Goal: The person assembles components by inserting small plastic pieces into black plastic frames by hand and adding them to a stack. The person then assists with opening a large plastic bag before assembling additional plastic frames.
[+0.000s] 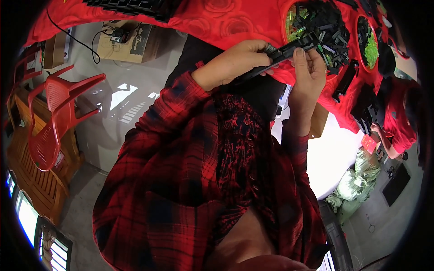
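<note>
Upper centre of the frame, both hands are on one piece. The left hand (235,63) is curled shut around the near end of a long, flat black plastic bar (285,52), fingers wrapped over its top. The right hand (309,74) comes up from below and pinches the far end of the same bar, thumb pressed flat on the upper face, fingers closed behind it. The bar lies slanted, its right end higher, held just above the edge of the tabletop covered in a red rose-patterned cloth (235,22).

Just beyond the bar, in the upper right, a round tray with a yellow-green rim (288,22) is heaped with small black plastic parts. Further right sits a second round tray (359,27) holding black pieces and a clump of bright green ones (371,50). More loose black bars (346,81) lie on the cloth below it.

The person's red-and-black plaid sleeves (172,149) fill the middle of the frame. At the left stands a red plastic chair (54,113) on the grey floor, with a brown cardboard box (131,43) above it, near the upper left. At the far right edge, another person in a red top (400,122) is near the tabletop.
</note>
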`<state>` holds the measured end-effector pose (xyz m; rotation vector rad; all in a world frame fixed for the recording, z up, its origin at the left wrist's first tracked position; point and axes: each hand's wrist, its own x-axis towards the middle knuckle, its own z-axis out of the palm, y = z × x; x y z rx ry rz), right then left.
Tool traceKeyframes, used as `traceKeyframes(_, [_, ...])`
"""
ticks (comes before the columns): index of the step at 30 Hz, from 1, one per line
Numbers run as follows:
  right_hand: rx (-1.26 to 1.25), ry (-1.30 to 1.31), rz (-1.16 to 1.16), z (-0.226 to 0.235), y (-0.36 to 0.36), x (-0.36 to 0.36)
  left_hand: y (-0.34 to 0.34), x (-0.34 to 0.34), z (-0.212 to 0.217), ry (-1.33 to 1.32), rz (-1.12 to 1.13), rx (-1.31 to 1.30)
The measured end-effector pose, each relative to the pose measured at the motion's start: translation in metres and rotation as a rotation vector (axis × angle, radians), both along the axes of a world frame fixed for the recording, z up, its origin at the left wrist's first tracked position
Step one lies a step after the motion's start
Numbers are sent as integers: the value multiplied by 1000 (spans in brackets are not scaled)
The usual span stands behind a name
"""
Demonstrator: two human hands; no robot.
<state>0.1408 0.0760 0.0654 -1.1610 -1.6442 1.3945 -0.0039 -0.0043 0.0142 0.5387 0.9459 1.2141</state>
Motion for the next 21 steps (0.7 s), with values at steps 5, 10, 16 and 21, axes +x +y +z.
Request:
traceKeyframes(5, [-36,2,-20,-7,4,3,-2,-6,-1,63,-70,25])
traceKeyframes(10, [-98,53,-47,-12,6,4,-6,-5,-5,209,-92,14])
traceKeyframes(16, [-78,32,-20,-15,10,6,-9,1,-6,275,-2,53])
traceKeyframes(21, [647,-440,-89,-21,3,12,-10,7,-16,318,149,90])
